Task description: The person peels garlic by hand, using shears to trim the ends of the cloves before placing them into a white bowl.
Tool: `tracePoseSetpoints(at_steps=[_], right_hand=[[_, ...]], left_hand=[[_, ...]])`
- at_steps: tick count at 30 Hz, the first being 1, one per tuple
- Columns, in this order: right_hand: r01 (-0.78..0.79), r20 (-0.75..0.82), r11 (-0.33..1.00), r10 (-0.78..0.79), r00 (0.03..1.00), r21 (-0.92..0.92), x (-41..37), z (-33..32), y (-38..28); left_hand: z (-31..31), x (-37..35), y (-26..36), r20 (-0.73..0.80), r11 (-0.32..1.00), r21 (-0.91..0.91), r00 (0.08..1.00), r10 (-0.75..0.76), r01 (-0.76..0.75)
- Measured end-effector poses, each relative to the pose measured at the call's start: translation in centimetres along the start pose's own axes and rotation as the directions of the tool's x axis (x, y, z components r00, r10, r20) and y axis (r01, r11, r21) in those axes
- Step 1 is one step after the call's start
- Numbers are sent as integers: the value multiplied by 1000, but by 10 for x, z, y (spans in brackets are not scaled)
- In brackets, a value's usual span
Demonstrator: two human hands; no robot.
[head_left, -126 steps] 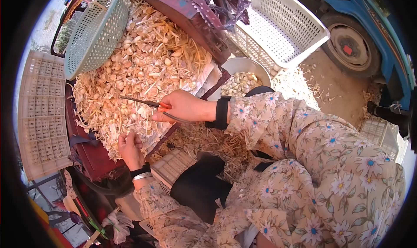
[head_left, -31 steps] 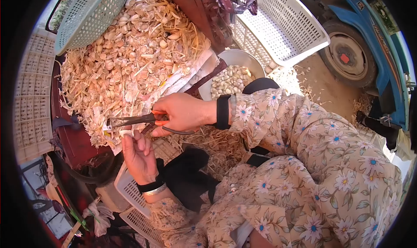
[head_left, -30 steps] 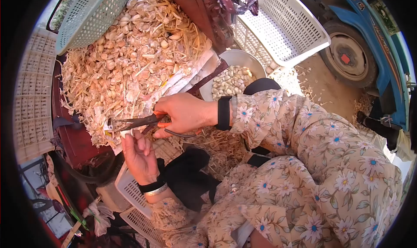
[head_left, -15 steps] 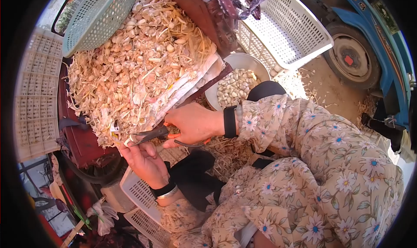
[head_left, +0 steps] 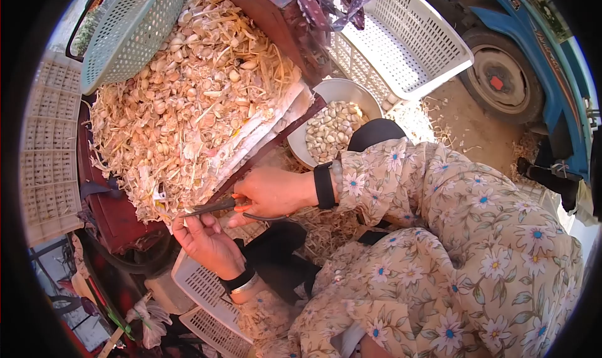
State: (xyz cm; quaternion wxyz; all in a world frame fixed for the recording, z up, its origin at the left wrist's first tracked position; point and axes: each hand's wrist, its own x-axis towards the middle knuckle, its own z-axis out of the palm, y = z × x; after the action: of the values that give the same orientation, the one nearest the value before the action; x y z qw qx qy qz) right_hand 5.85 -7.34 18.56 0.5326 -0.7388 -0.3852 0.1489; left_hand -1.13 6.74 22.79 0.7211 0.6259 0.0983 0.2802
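A pair of scissors with orange on the handles [head_left: 216,206] is in my right hand [head_left: 276,192], whose fingers are wrapped round the handles. The blades point left, at the fingertips of my left hand [head_left: 210,245]. Those fingertips are pinched together by the blades; what they hold is too small to make out. Just beyond both hands lies a big heap of garlic cloves and dry husks [head_left: 182,113] on a white sheet over a dark red surface. A metal bowl [head_left: 301,146] of cloves stands beyond my right wrist.
A green basket [head_left: 132,38] leans on the heap's far left. White crates stand at the upper right [head_left: 407,38], the left edge [head_left: 50,151] and below my left hand [head_left: 204,283]. A blue vehicle with a wheel [head_left: 501,76] is at the right. Husks litter the ground.
The scissor blades look more closed, and my left fingertips have come together in a pinch. The whole view has shifted slightly, with the heap and bowl a little further left.
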Motion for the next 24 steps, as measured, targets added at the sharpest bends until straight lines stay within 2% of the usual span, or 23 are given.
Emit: tracePoseSetpoints(at_steps=[3,4,5,6,7,9,11,12,14,15,17,20,23,24], right_hand=[[-23,171,996,8,985,86,2,-3,-2],[-178,218,938,114,969,297,1,-9,-9],[-324,287,814,203,936,482,1,-18,-17],[-453,370,633,270,889,628,1,-24,-20],[-371,289,733,243,926,571,5,-27,-15],[-279,135,741,250,959,611,9,-33,-8],[-347,144,696,335,931,629,8,-39,-8],[-378,146,672,376,915,636,8,-43,-7],[-313,65,711,353,933,630,19,-26,10],[-278,24,730,337,941,624,23,-19,20],[-321,57,716,367,929,620,21,-27,14],[-296,49,723,343,938,624,26,-23,20],[-260,27,719,319,947,644,25,-21,21],[-252,22,715,314,949,652,24,-22,19]], left_hand=[[2,-1,2,-36,1000,2,999,23,-23],[6,-2,4,-44,999,2,998,38,-38],[8,-3,6,-52,999,3,997,53,-53],[6,-2,6,-39,999,10,999,30,-30],[1,2,7,-25,1000,17,1000,9,-9],[-9,19,5,-32,996,75,998,-53,55],[-17,56,-8,-71,974,177,989,-129,140],[-19,76,-16,-45,951,280,991,-125,133],[-27,113,-34,7,870,480,991,-130,111],[-36,134,-48,57,768,638,990,-128,62],[-47,163,-71,152,483,873,977,-148,-62],[-45,166,-80,271,271,936,952,-144,-225],[-32,156,-62,368,289,910,900,-234,-297],[-34,156,-62,382,230,914,899,-212,-334]])
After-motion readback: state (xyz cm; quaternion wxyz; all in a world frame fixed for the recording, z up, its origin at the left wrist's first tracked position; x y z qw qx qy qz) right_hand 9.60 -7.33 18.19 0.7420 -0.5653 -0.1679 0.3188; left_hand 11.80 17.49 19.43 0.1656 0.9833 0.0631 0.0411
